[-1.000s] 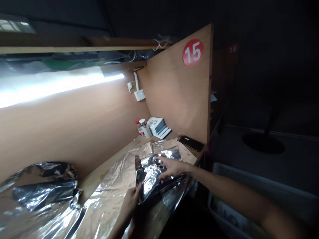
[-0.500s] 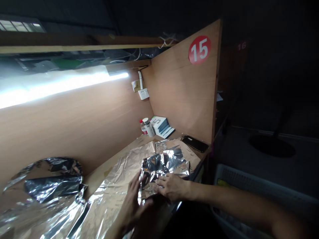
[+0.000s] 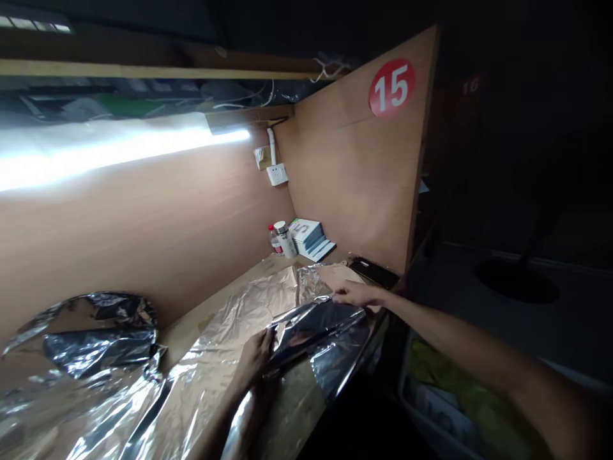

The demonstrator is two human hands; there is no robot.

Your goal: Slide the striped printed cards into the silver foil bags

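Observation:
A shiny silver foil sheet [image 3: 311, 327] stretches between my hands over the table. My right hand [image 3: 358, 293] pinches its far edge, near the phone. At the sheet's left edge, my left hand [image 3: 257, 352] is closed on the foil, its thumb partly hidden. Beneath lies a larger spread of crinkled foil [image 3: 239, 319], reflecting the wood colour. One flap of the sheet hangs toward the table's front edge.
A black phone [image 3: 374, 273] lies by the wooden partition [image 3: 354, 172]. A white-bodied bottle [image 3: 286, 241], a red-capped bottle [image 3: 274, 240] and stacked booklets [image 3: 311, 237] stand in the corner. Bundled foil [image 3: 100, 338] sits left. A basket [image 3: 407, 390] stands below right.
My right hand has moved up and away, pulling the foil's far edge with it. The foil now lies folded over and stretched out. My left hand has closed on its left edge.

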